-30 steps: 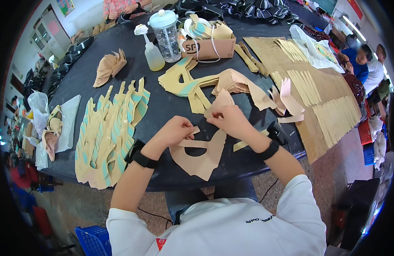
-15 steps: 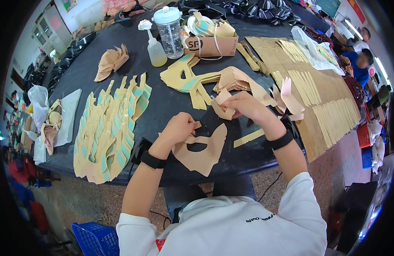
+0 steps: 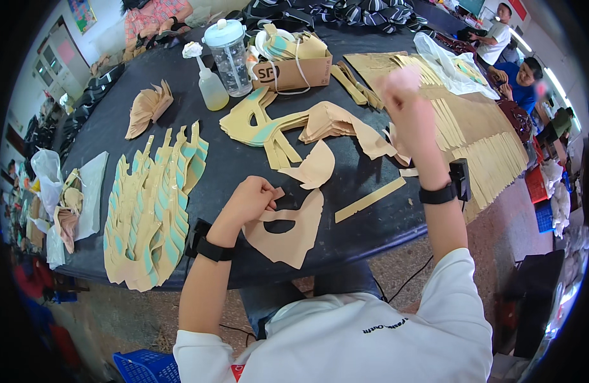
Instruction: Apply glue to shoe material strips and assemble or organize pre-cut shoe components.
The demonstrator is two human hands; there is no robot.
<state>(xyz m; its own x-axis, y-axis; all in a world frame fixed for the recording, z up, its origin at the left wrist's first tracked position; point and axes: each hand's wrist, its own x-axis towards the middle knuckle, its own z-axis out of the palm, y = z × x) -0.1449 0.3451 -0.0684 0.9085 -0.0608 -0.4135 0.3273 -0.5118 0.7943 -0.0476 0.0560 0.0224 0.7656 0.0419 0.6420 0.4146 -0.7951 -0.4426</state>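
Note:
My left hand (image 3: 248,199) is closed at the near middle of the table, its fingers pinching the upper end of a tan cut piece (image 3: 294,235) with an oval hole. The piece lies flat by the table's front edge. A small curved tan piece (image 3: 317,165) rests just beyond it. My right hand (image 3: 406,96) is raised above the cardboard sheet at the right, its fingers smeared by motion. Whether it holds anything is unclear. Below the right wrist lies a yellowish strip (image 3: 371,199). Stacked tan pieces (image 3: 333,121) fan out behind the curved one.
Overlapping tan and teal pieces (image 3: 155,210) cover the left side. A squeeze bottle (image 3: 211,88), a lidded clear cup (image 3: 231,60) and a filled carton (image 3: 293,71) stand at the back. Rows of strips (image 3: 489,175) lie on the cardboard sheet (image 3: 371,62). Other people sit beyond the table.
My right hand has let go of the small curved piece, now on the table, and swung up and right. My left hand still pinches the holed piece. The whole view has shifted slightly.

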